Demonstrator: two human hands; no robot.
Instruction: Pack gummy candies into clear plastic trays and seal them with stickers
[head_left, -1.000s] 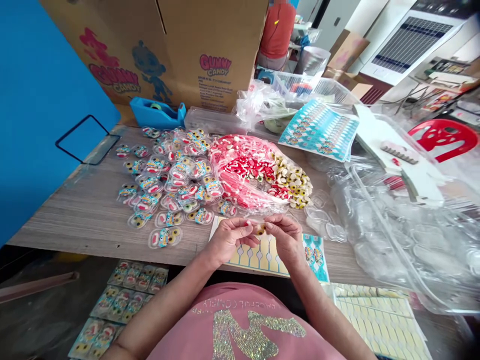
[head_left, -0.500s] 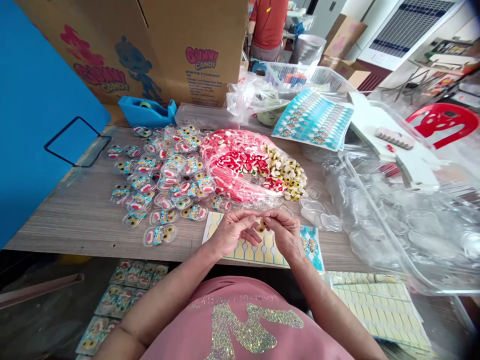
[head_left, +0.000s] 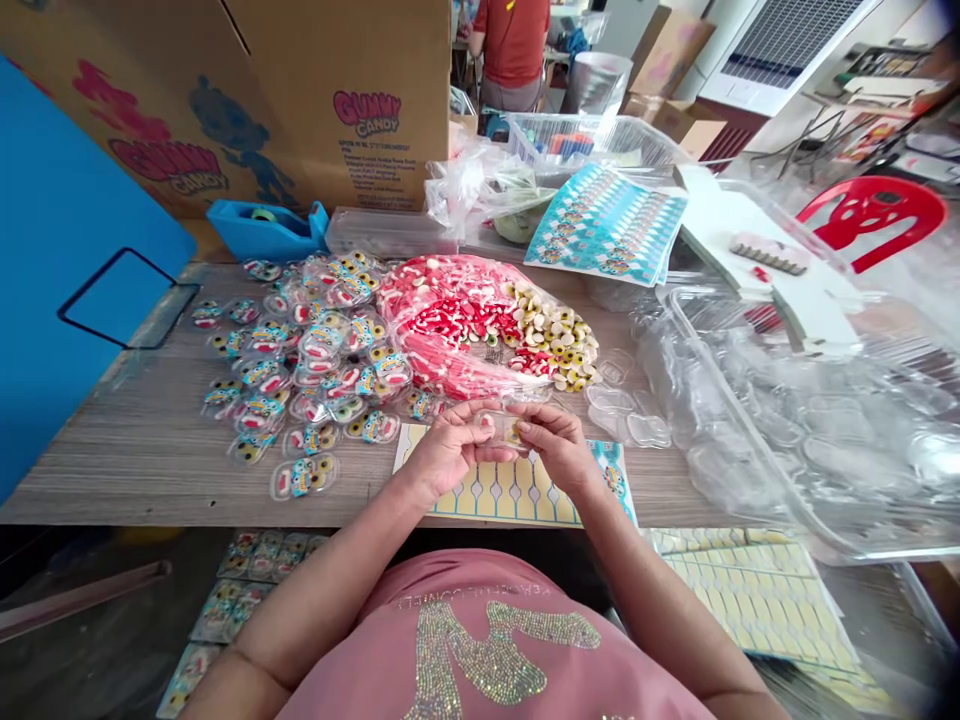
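Observation:
Between my two hands is a small clear plastic candy container (head_left: 501, 430), with red-and-white and yellow gummies showing through it. My left hand (head_left: 446, 450) grips its left end, thumb on top. At the right end, my right hand (head_left: 556, 443) pinches it with thumb and fingers. Beneath my hands lies a sheet of yellow-backed labels (head_left: 517, 495) with blue outlines. Just beyond them sits an open bag of gummies (head_left: 442, 320), red-and-white pieces at the left and yellow eye-shaped ones at the right. A pile of filled, labelled containers (head_left: 322, 340) spreads to the left.
Behind are a blue tape dispenser (head_left: 266, 230), a large cardboard box (head_left: 315, 120) and blue label sheets (head_left: 607, 225). A clear tub (head_left: 757, 440) of plastic shells stands right. More label sheets (head_left: 757, 590) lie below the table edge. A person in red (head_left: 514, 45) is farther back.
The container has tilted so its flat face now shows between my hands, with both fingers and thumbs still on it. The whole view has shifted slightly.

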